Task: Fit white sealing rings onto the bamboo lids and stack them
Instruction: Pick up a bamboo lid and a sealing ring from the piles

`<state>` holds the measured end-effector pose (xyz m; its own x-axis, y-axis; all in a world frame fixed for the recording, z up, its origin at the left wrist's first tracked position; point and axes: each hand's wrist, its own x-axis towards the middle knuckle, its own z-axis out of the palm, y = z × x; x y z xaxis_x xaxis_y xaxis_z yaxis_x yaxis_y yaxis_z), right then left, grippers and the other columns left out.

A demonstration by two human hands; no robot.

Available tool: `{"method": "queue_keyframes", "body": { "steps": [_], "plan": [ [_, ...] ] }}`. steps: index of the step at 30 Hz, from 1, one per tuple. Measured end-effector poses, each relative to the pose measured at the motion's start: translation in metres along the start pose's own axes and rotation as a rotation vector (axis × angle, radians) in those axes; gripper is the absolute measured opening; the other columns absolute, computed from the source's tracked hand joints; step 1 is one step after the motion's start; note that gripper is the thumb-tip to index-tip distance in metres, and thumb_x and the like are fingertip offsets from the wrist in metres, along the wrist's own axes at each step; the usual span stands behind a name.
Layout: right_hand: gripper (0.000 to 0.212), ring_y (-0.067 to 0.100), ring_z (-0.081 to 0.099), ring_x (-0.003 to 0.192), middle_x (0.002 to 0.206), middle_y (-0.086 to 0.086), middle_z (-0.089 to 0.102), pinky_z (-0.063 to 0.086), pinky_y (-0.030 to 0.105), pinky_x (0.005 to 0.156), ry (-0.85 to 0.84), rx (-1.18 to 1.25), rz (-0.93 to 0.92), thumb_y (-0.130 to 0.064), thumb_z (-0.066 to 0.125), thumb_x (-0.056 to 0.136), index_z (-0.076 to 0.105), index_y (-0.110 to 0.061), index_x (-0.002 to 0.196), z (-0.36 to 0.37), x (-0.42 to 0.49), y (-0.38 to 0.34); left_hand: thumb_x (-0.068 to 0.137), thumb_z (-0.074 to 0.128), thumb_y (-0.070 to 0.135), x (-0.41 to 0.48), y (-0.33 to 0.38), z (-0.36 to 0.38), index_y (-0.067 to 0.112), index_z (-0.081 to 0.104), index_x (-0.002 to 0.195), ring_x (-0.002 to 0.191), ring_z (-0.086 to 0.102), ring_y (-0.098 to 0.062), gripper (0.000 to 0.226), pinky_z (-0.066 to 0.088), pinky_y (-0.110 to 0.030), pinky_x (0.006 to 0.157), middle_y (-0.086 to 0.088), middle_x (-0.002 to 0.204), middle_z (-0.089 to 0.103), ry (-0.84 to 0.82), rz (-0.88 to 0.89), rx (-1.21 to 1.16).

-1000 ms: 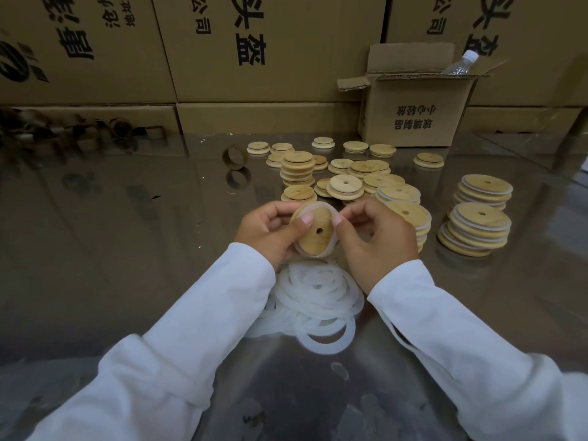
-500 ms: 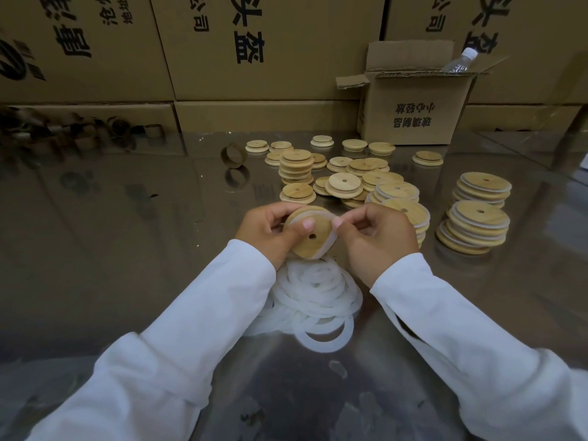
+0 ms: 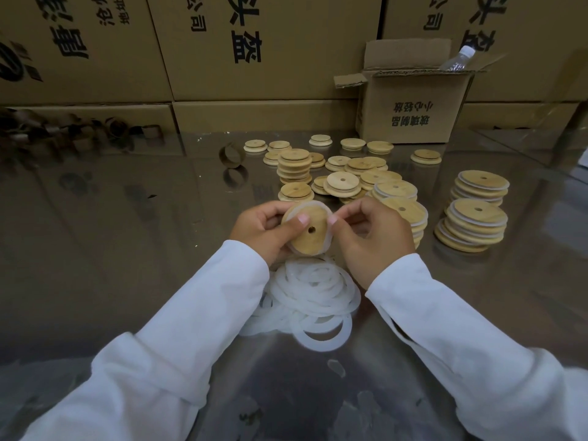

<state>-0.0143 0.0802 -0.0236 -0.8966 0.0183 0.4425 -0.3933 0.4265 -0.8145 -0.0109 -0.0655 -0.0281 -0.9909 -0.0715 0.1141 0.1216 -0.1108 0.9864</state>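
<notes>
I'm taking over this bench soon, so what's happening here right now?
A person in white sleeves is fitting a white sealing ring around a bamboo lid. The left hand grips the lid, and the right hand pinches the ring at the lid's right edge. The ring looks only partly seated. Loose rings lie piled on the table below the hands. Ringed lids stand stacked to the right, with bare lids farther back.

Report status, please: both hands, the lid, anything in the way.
Left hand grips bamboo lid. Right hand pinches white ring at its rim. Nothing blocks; ring pile lies below.
</notes>
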Motion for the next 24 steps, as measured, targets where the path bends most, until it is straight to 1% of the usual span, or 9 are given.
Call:
{"method": "queue_keyframes", "body": {
  "steps": [3,5,8,10,12,15,17,21,24],
  "plan": [
    [0.006,-0.002,0.056,0.069,0.071,-0.017,0.058,0.043,0.009,0.063,-0.024,-0.082,-0.053,-0.018,0.062,0.083,0.061,-0.019,0.078,0.0000,-0.0003,0.0001,0.079,0.064,0.005,-0.0021,-0.0011,0.0010,0.010,0.066,0.090,0.086,0.064,-0.028,0.012,0.053,-0.042,0.085,-0.014,0.088,0.068,-0.027,0.014,0.078],
    [0.007,-0.002,0.055,0.069,0.071,-0.017,0.058,0.042,0.008,0.062,-0.032,-0.098,-0.061,-0.017,0.062,0.083,0.060,-0.019,0.077,0.0007,-0.0007,0.0009,0.080,0.064,0.006,-0.0031,-0.0008,0.0011,0.013,0.067,0.087,0.087,0.064,-0.027,0.010,0.052,-0.041,0.086,-0.012,0.088,0.068,-0.031,0.054,0.139],
    [0.012,-0.003,0.054,0.063,0.069,-0.015,0.059,0.041,0.002,0.058,-0.016,-0.042,-0.005,-0.015,0.063,0.083,0.059,-0.020,0.073,0.0011,0.0008,0.0025,0.081,0.063,0.006,-0.0028,0.0005,-0.0004,0.014,0.066,0.087,0.085,0.063,-0.023,0.011,0.052,-0.039,0.084,-0.010,0.088,0.068,-0.034,0.097,0.170],
    [0.016,-0.003,0.055,0.059,0.067,-0.014,0.059,0.042,0.002,0.056,-0.012,-0.018,0.031,-0.013,0.062,0.082,0.058,-0.022,0.070,0.0017,0.0022,0.0031,0.082,0.062,0.005,-0.0024,0.0012,-0.0005,0.014,0.066,0.088,0.086,0.063,-0.023,0.011,0.051,-0.038,0.084,-0.010,0.089,0.068,-0.035,0.109,0.182],
    [0.019,-0.003,0.057,0.059,0.066,-0.012,0.060,0.045,0.008,0.057,-0.013,0.014,0.066,-0.011,0.063,0.082,0.058,-0.023,0.068,0.0023,0.0033,0.0032,0.082,0.062,0.005,-0.0027,0.0019,0.0002,0.012,0.065,0.091,0.087,0.063,-0.022,0.011,0.051,-0.037,0.084,-0.011,0.091,0.067,-0.040,0.122,0.195],
    [0.023,0.010,0.062,0.069,0.068,-0.008,0.062,0.054,0.031,0.073,-0.016,0.058,0.122,-0.009,0.062,0.082,0.057,-0.023,0.065,0.0024,0.0049,0.0044,0.082,0.062,0.005,-0.0028,0.0025,0.0004,0.011,0.065,0.092,0.088,0.062,-0.021,0.011,0.051,-0.036,0.083,-0.011,0.092,0.066,-0.045,0.138,0.191],
    [0.023,0.016,0.063,0.074,0.069,-0.005,0.063,0.055,0.039,0.078,-0.016,0.088,0.146,-0.008,0.063,0.082,0.058,-0.023,0.065,0.0014,0.0057,0.0042,0.083,0.061,0.005,-0.0027,0.0030,0.0001,0.011,0.064,0.091,0.088,0.061,-0.021,0.011,0.051,-0.036,0.083,-0.011,0.092,0.066,-0.044,0.150,0.188],
    [0.022,0.007,0.060,0.068,0.068,-0.009,0.062,0.053,0.029,0.073,-0.050,0.073,0.113,-0.010,0.064,0.081,0.060,-0.024,0.066,-0.0012,0.0055,0.0027,0.084,0.059,0.005,-0.0027,0.0027,-0.0012,0.014,0.065,0.089,0.087,0.061,-0.022,0.012,0.051,-0.040,0.083,-0.009,0.089,0.066,-0.039,0.139,0.184],
    [0.020,0.009,0.061,0.071,0.070,-0.010,0.064,0.052,0.028,0.074,-0.068,0.115,0.097,-0.012,0.065,0.081,0.061,-0.025,0.068,-0.0030,0.0051,0.0016,0.086,0.057,0.006,-0.0010,0.0021,-0.0028,0.012,0.064,0.091,0.086,0.061,-0.022,0.011,0.052,-0.040,0.081,-0.009,0.087,0.065,-0.013,0.093,0.133]
  ]
}}
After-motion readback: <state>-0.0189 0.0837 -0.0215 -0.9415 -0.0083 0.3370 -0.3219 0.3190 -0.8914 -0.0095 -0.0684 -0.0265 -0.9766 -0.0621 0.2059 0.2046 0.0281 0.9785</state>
